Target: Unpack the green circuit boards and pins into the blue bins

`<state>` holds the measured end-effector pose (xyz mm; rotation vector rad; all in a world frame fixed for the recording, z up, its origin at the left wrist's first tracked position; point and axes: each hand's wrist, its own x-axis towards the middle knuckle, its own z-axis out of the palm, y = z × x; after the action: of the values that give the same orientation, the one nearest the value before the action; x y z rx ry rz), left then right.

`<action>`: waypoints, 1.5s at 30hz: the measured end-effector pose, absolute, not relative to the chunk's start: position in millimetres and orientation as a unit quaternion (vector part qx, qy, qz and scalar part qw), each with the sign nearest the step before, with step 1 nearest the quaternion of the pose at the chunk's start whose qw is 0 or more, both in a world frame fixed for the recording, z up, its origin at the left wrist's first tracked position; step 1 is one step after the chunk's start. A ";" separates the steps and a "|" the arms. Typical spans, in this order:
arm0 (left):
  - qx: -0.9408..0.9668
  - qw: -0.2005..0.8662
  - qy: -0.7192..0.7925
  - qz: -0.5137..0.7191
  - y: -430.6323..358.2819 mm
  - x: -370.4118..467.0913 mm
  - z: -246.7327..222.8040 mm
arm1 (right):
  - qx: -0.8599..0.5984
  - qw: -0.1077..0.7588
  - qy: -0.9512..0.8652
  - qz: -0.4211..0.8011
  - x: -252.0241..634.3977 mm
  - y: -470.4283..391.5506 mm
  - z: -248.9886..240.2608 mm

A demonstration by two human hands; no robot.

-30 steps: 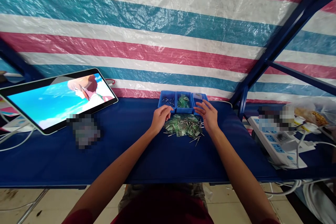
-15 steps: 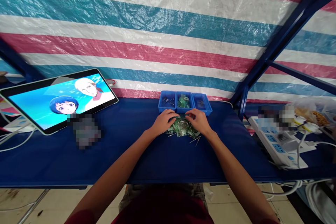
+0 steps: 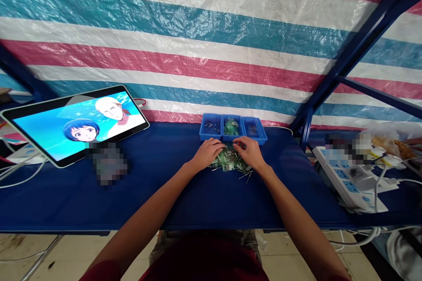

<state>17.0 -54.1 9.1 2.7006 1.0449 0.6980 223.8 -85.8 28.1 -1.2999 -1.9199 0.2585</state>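
Note:
A loose pile of small green plastic packets and thin metal pieces [image 3: 231, 161] lies on the blue table [image 3: 211, 202]. My left hand [image 3: 208, 153] reaches over its left side, fingers curled together at the far edge. From the right, my right hand [image 3: 249, 151] pinches thumb and forefinger over the same pile. Whatever the fingertips hold is too small to make out. Just beyond stand three blue bins: the left bin [image 3: 205, 137] has several thin metal pieces, the middle bin [image 3: 232, 137] has green packets, and the right bin [image 3: 255, 137] has something small and brownish.
A tablet [image 3: 79, 125] playing a cartoon leans at the left, with a blurred-out object [image 3: 110, 164] in front. At the right lie a white power strip [image 3: 346, 180], cables and plastic bags. A striped plastic sheet [image 3: 198, 44] and blue frame posts [image 3: 332, 79] close off the back.
Both hands stay over the pile with almost no movement. The left hand's fingers shift slightly; the whole view drifts a little.

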 end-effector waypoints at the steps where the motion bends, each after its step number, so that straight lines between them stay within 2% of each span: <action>1: 0.904 0.079 0.350 0.234 -54.0 16.8 9.2 | -0.512 0.393 -0.757 0.102 223.8 -85.8 27.7; 14: 0.903 0.086 0.331 0.258 -52.2 12.7 15.5 | -0.507 0.389 -0.762 0.101 223.6 -86.3 29.3; 22: 0.835 0.176 0.348 0.388 -64.8 19.8 24.4 | -0.433 0.414 -0.789 0.134 217.7 -94.3 35.4; 30: 0.777 0.207 0.353 0.478 -78.1 27.8 27.6 | -0.437 0.478 -0.747 0.151 217.1 -95.4 36.1; 39: 0.741 0.243 0.371 0.503 -79.5 30.0 27.8 | -0.471 0.445 -0.746 0.152 215.7 -96.4 37.9; 45: 0.732 0.252 0.393 0.495 -79.1 29.8 28.3 | -0.447 0.489 -0.726 0.186 213.7 -97.5 35.8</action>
<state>29.8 -79.1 28.3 1.9914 1.0700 1.3473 213.7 -97.5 35.8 -1.0861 -1.7634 0.4524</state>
